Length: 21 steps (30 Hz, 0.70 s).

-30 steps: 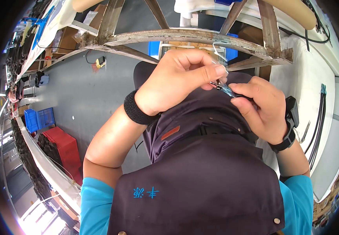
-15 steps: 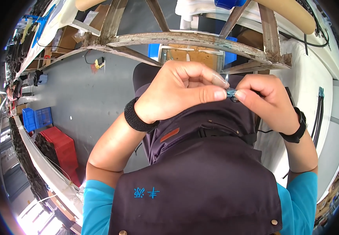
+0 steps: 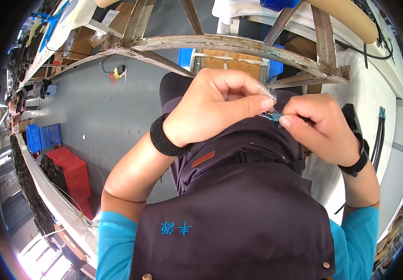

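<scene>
Both hands meet over the lap, above the dark apron (image 3: 238, 219). The left hand (image 3: 215, 109) is closed, thumb and forefinger pinching a scrap of clear film (image 3: 265, 91) at its right end. The right hand (image 3: 320, 126) is also closed, its fingers (image 3: 287, 122) pinched on a small blue part (image 3: 272, 116) that sits between the two hands, touching both thumbs. Most of the part is hidden by the fingertips; its exact shape cannot be told.

Judgement on handling: the part looks very light and small enough to slip from a loose pinch, so a fingertip hold at its ends is the only practical grip. The film appears thin, limp and easily creased or torn; best taken at an edge.

A black wristband (image 3: 166, 137) sits on the left wrist, a black watch (image 3: 357, 140) on the right. A wooden frame (image 3: 238, 44) stands far; red crates (image 3: 68, 175) and a blue crate (image 3: 43, 137) lie on the floor to the left.
</scene>
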### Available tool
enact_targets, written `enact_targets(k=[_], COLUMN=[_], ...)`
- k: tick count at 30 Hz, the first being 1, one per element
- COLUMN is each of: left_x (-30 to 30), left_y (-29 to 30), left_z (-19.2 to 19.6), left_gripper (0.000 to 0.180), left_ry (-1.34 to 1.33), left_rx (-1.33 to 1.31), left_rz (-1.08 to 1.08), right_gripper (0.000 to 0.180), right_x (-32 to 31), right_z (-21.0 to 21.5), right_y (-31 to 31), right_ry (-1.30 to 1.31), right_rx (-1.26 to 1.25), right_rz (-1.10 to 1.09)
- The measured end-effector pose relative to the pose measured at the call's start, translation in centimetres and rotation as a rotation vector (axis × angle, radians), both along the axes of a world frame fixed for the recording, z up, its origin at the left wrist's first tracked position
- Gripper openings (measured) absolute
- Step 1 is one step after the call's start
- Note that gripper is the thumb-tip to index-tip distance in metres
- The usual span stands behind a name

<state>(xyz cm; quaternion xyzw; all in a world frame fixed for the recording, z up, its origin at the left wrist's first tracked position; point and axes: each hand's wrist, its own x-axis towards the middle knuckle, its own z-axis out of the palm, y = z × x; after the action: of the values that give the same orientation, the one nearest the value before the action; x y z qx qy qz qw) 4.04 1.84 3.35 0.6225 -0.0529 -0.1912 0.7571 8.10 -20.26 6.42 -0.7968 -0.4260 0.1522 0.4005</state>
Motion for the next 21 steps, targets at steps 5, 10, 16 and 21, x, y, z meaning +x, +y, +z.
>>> enact_targets(k=[5, 10, 16, 21], left_x=[-0.8, -1.0, -1.1, -0.5], left_y=[-0.1, 0.4, 0.9, 0.6], left_z=[-0.5, -0.6, -1.2, -0.3], left_gripper=[0.017, 0.017, 0.013, 0.019], left_ry=[-0.041, 0.061, 0.213, 0.342], left_rx=[-0.056, -0.013, -0.132, -0.105], left_rz=[-0.046, -0.044, -0.001, 0.000], right_gripper=[0.029, 0.024, 0.044, 0.026], right_x=[1.6, 2.4, -2.8, -2.8], right_z=[-0.2, -1.6, -2.1, -3.1], right_y=[0.1, -0.3, 0.6, 1.1], right_ry=[0.946, 1.195, 0.046, -0.178], right_rx=[-0.068, -0.140, 0.108, 0.252], right_rz=[-0.056, -0.027, -0.154, -0.195])
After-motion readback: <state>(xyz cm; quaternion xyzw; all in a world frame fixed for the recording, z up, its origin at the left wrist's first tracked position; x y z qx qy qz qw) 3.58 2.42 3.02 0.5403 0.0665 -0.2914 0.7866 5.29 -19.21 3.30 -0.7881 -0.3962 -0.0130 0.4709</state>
